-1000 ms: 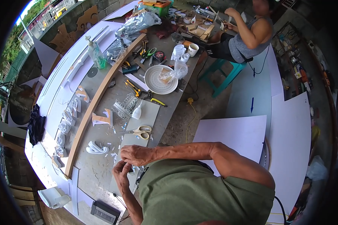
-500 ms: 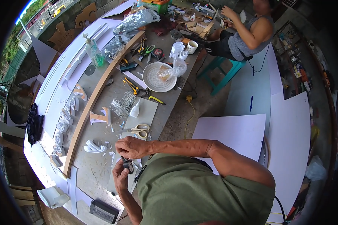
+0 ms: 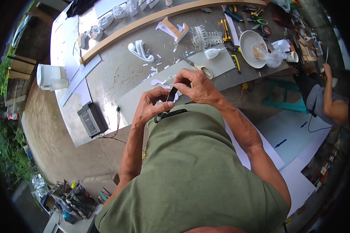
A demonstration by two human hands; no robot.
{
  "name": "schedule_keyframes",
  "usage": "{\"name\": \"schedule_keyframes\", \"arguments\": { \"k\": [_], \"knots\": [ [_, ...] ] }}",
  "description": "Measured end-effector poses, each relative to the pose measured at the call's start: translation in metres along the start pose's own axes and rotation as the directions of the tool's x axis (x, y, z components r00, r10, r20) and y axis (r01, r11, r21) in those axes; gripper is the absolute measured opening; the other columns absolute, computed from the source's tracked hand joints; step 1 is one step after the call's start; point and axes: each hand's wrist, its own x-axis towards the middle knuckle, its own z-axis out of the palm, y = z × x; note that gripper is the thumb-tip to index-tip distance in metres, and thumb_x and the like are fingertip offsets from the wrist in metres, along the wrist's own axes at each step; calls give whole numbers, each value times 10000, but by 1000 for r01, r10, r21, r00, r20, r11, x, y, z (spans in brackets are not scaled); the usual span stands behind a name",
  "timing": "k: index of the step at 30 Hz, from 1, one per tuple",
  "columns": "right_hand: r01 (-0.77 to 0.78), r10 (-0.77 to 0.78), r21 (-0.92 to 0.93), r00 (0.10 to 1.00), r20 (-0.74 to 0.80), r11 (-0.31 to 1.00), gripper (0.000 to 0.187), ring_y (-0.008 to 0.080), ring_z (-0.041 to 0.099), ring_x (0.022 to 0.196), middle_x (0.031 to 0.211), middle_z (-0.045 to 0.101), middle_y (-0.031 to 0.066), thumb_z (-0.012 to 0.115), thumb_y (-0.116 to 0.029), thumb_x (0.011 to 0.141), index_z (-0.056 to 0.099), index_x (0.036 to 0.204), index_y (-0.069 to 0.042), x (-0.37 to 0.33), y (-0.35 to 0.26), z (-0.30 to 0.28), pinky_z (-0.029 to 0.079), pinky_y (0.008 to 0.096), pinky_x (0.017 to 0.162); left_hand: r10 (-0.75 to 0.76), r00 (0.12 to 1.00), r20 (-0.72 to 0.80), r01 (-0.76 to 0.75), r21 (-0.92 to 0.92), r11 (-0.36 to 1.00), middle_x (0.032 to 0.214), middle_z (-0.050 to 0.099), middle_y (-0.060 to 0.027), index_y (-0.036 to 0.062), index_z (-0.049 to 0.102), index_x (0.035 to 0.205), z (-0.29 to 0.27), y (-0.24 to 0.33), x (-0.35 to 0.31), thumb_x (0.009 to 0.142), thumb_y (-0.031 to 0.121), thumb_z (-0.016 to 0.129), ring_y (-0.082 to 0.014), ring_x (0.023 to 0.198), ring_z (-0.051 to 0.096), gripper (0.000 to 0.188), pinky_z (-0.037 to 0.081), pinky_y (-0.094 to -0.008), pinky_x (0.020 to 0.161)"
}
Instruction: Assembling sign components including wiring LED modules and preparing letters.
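Observation:
A roll of black tape (image 3: pixel 172 94) is seen almost edge-on between my hands, close to my shirt. My left hand (image 3: pixel 152 104) grips it between thumb and fingers. Fingers of my right hand (image 3: pixel 196 84) pinch at its upper end; whatever small bit they hold there is hidden. Beneath the hands, a white cut-out piece (image 3: pixel 156 82) lies on a grey board (image 3: pixel 223 64). Just beyond my right hand are scissors (image 3: pixel 207 72) with cream handles. A white squeeze bottle (image 3: pixel 212 53) rests farther right, and a white curved piece (image 3: pixel 141 51) lies beyond my left hand.
A long wooden strip (image 3: pixel 144 22) crosses the table. White scraps, wire coils (image 3: pixel 206 38), a plate (image 3: pixel 245 46) with a plastic bag, and yellow-handled tools lie about. A black box (image 3: pixel 92 119) with cables and a white bucket (image 3: pixel 46 76) stand left. Another person (image 3: pixel 326 99) works at right.
The view has swung round, so the table now spreads ahead of me. The tape roll has turned from face-on to edge-on, and my right fingers have come to its upper end.

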Motion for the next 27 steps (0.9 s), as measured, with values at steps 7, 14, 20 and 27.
{"name": "schedule_keyframes", "arguments": {
  "k": [7, 14, 20, 27],
  "knots": [
    [-2, 0, 27, 997, 74, 1000, 115, 175, 644, 712, 796, 683, 94, 691, -87, 873, 652, 917, 12, 7, 1, 6, 495, 322, 642, -154, 977, -147, 156, 4, 988, 838, 706, -60, -36, 711, 1059, -1, 1, -19, 744, 279, 829, -100, 759, 632, 461, 499, -263, 697],
    [-209, 187, 136, 969, 161, 968, 169, 90, 561, 701, 781, 638, 8, 718, -150, 888, 675, 949, 2, 27, 37, 5, 468, 269, 638, -103, 975, -196, 114, 43, 993, 897, 698, -93, -49, 704, 1046, -1, -4, -17, 731, 280, 824, -123, 749, 631, 471, 499, -265, 682],
    [-334, 271, 209, 921, 280, 919, 151, 70, 564, 731, 814, 634, 1, 701, -140, 906, 678, 958, -1, 28, 42, -2, 460, 235, 648, 132, 969, -209, -135, 2, 991, 1106, 633, -106, -14, 665, 1192, 7, -3, -10, 723, 300, 847, -129, 844, 621, 593, 517, -264, 747],
    [-336, 277, 191, 919, 281, 922, 151, 61, 567, 725, 801, 648, 3, 691, -124, 903, 679, 952, 18, 41, 41, -1, 467, 239, 642, 49, 997, -65, -34, 215, 976, 1006, 662, -56, 67, 651, 1266, -7, 15, 2, 754, 249, 817, -99, 738, 607, 568, 489, -253, 718]
  ]
}}
